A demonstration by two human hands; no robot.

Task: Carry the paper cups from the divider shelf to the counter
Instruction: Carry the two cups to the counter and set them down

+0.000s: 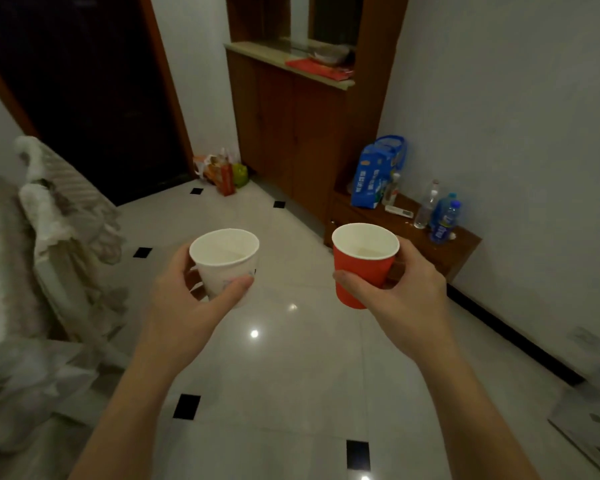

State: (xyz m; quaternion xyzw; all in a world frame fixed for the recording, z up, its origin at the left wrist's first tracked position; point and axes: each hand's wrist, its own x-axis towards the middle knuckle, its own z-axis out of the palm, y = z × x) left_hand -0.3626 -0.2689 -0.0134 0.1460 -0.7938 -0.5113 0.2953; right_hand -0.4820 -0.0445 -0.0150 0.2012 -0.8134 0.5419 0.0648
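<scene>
My left hand (191, 299) grips a white paper cup (226, 261), held upright over the tiled floor. My right hand (400, 289) grips a red paper cup (362, 265), also upright, with a little pale liquid showing inside. Both cups are at chest height, side by side and apart. Ahead stands a wooden divider cabinet with a light stone shelf top (257, 51) carrying a red packet (321, 69) and a dish.
A low wooden stand (465, 244) at the right wall holds a blue bag (378, 174) and several bottles (445, 220). Bags (224, 171) sit on the floor by a dark doorway (84, 91). Cloth-covered furniture (42, 237) lines the left side. Shiny floor tiles (291, 375) lie between.
</scene>
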